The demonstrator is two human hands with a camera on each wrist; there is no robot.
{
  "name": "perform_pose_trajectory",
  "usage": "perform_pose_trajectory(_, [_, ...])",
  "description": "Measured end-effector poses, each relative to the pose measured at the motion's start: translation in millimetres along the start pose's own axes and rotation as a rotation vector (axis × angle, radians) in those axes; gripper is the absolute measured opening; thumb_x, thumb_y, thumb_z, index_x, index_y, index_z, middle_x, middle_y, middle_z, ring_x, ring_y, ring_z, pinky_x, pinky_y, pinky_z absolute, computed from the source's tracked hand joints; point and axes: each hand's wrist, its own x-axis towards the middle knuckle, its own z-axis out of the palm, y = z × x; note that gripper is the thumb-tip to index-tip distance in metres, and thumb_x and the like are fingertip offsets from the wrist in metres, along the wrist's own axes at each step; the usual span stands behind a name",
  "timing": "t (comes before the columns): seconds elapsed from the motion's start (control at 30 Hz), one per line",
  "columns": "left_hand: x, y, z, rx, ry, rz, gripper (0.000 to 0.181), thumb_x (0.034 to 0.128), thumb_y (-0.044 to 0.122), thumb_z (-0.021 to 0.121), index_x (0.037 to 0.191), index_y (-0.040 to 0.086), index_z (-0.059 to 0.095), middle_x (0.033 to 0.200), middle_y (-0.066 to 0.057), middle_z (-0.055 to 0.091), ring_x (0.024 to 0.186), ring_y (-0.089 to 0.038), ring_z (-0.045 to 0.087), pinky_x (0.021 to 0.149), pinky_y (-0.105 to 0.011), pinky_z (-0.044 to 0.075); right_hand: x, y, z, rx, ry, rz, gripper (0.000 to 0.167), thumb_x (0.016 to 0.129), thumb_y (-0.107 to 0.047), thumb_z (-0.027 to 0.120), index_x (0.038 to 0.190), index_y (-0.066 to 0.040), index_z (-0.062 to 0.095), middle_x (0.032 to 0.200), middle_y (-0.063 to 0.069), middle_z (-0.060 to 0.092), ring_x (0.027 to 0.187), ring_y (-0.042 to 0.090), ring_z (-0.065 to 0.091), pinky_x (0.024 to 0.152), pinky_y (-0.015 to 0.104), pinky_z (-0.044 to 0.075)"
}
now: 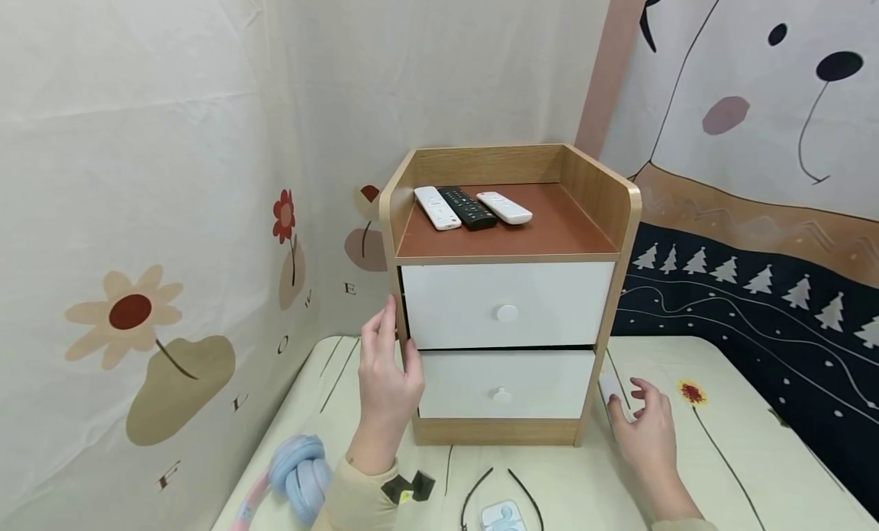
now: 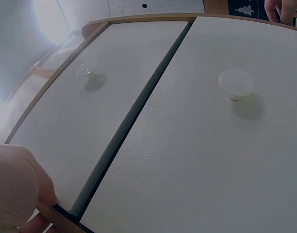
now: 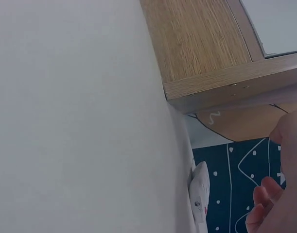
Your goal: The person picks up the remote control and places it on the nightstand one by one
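Observation:
A small wooden cabinet (image 1: 611, 287) has two white drawers, an upper drawer (image 1: 453, 306) and a lower drawer (image 1: 453, 386), each with a round white knob. My left hand (image 1: 386, 382) rests against its left side, fingers straight up along the panel and thumb at the front edge. Right of the cabinet, my right hand (image 1: 648, 432) hovers low with loosely bent fingers and nothing visible in them. Close to those fingers lies a white object (image 3: 200, 191), partly hidden in the head view. On the cabinet top lie two white remotes, left (image 1: 437, 208) and right (image 1: 504, 207), with a black remote (image 1: 468, 208) between them.
The cabinet stands on a pale patterned bed (image 1: 549, 470). A light-blue knotted plush (image 1: 301, 474) lies at the left front. Before the cabinet are a white case with light-blue earphones (image 1: 503, 516) and thin dark curved strips (image 1: 527, 491). Printed fabric (image 1: 755, 210) hangs behind.

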Motion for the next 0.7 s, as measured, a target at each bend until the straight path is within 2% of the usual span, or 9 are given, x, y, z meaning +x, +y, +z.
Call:
perform_pose_trajectory(0.17, [-0.4,0.8,-0.5,0.003,0.003,-0.004,0.078,0.0896,-0.017,0.065,0.164,-0.002,0.046,0.133,-0.030,0.060,0.102,-0.040,0.066,0.064,-0.047,0.062,-0.9,6,2,-0.019,-0.011,0.034,0.061,0.102,-0.024,0.069,0.154,0.003,0.050,0.138,0.031,0.056,0.108,0.041,0.061,0.077,0.036,0.046])
perform_pose_trajectory(0.4, [0.0,1.5,-1.9,0.004,-0.002,0.003,0.078,0.0898,-0.017,0.065,0.164,-0.003,0.046,0.133,-0.031,0.060,0.105,-0.042,0.067,0.064,-0.047,0.063,-3.2,15,3,-0.068,-0.045,0.085,0.064,0.101,-0.027,0.071,0.155,0.002,0.049,0.140,0.032,0.054,0.111,0.044,0.062,0.078,0.039,0.049])
perform_pose_trajectory(0.53, [0.1,1.9,-2.2,0.009,-0.003,0.003,0.078,0.0897,-0.017,0.065,0.164,-0.003,0.046,0.133,-0.031,0.061,0.104,-0.041,0.067,0.065,-0.047,0.063,-4.9,19,4,-0.080,-0.082,0.115,0.068,0.101,-0.028,0.071,0.157,0.003,0.046,0.142,0.034,0.052,0.121,0.049,0.057,0.088,0.053,0.054])
perform_pose_trajectory(0.63, [0.4,1.9,-2.4,0.010,-0.002,0.010,0.077,0.0894,-0.017,0.066,0.163,-0.004,0.046,0.131,-0.031,0.061,0.104,-0.041,0.067,0.066,-0.049,0.064,-6.9,22,4,-0.083,-0.116,0.129,0.072,0.101,-0.029,0.071,0.158,0.005,0.044,0.145,0.037,0.049,0.130,0.054,0.052,0.098,0.065,0.052])
perform_pose_trajectory(0.7, [0.6,1.8,-2.2,0.008,-0.002,0.016,0.078,0.0893,-0.017,0.066,0.163,-0.004,0.046,0.131,-0.031,0.061,0.103,-0.041,0.067,0.066,-0.048,0.064,-8.3,23,4,-0.083,-0.137,0.141,0.074,0.100,-0.029,0.071,0.159,0.005,0.042,0.148,0.038,0.047,0.133,0.055,0.049,0.102,0.069,0.051])
